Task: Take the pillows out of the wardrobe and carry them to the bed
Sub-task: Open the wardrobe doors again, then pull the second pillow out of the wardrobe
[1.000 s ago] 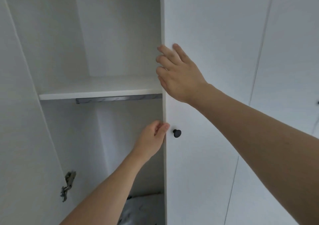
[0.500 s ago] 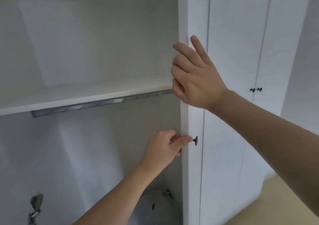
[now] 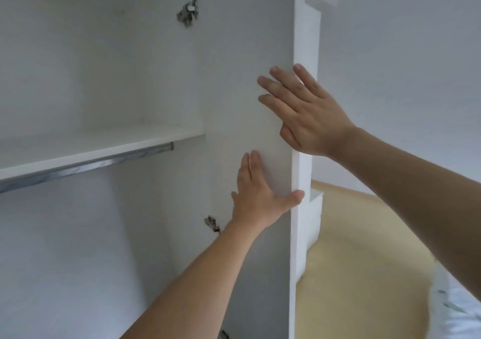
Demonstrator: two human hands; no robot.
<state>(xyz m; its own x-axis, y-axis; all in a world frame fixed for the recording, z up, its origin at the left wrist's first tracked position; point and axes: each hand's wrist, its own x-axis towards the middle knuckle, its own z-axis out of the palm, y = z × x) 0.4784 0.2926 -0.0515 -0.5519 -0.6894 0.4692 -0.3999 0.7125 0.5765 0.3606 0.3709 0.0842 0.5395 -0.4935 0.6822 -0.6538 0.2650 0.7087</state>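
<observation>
Both hands flat, fingers straight, on the wardrobe door (image 3: 260, 39): left hand (image 3: 260, 198) thumb hooked at its edge, right hand (image 3: 304, 112) above. No pillows visible. Risk: door swings back while reaching in, or hinge (image 3: 188, 11) strains if overpushed.

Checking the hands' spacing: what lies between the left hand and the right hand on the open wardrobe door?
In the head view, only bare white door panel lies between the left hand and the right hand; both press flat on it.
</observation>
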